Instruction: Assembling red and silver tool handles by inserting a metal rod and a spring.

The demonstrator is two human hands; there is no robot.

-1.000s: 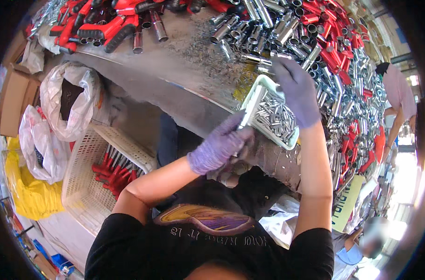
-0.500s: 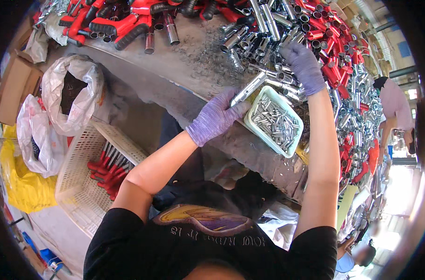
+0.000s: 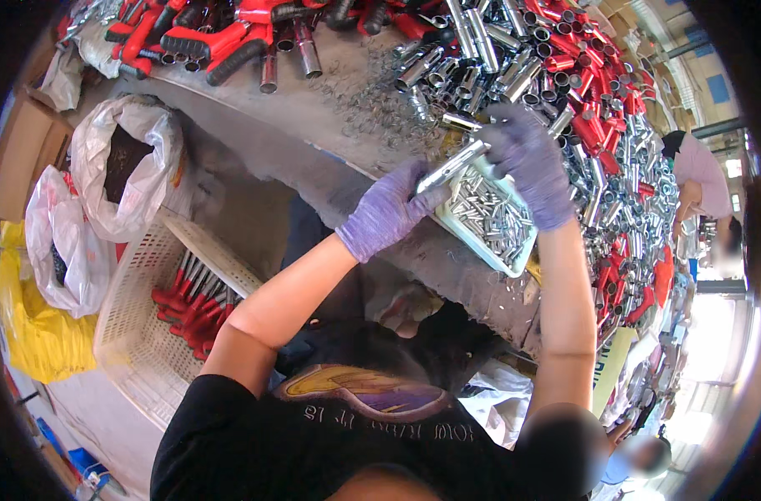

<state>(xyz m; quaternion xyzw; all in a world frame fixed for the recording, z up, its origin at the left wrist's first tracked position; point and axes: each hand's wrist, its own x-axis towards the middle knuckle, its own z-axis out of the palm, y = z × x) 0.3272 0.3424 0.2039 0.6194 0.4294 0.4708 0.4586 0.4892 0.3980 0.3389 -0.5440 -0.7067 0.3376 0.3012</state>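
My left hand (image 3: 390,210), in a purple glove, grips the lower end of a shiny metal tube (image 3: 452,164). My right hand (image 3: 527,161), also in a purple glove, closes on the tube's upper end. Both hands hover over a pale green tray (image 3: 504,260) filled with several small metal pins, which rests on the edge of the grey workbench (image 3: 314,117). Beyond the tray lies a pile of silver tubes (image 3: 497,50) and red-handled parts (image 3: 222,37).
A white plastic basket (image 3: 138,334) with red-handled pieces stands on the floor at my left, beside white bags (image 3: 126,167), a yellow bag (image 3: 34,334) and a cardboard box (image 3: 21,150). Another person in pink (image 3: 698,179) works at the far right of the bench.
My view has shifted closer to the bench. Both hands have stayed over the tray; the metal tube is now held between them at both ends.
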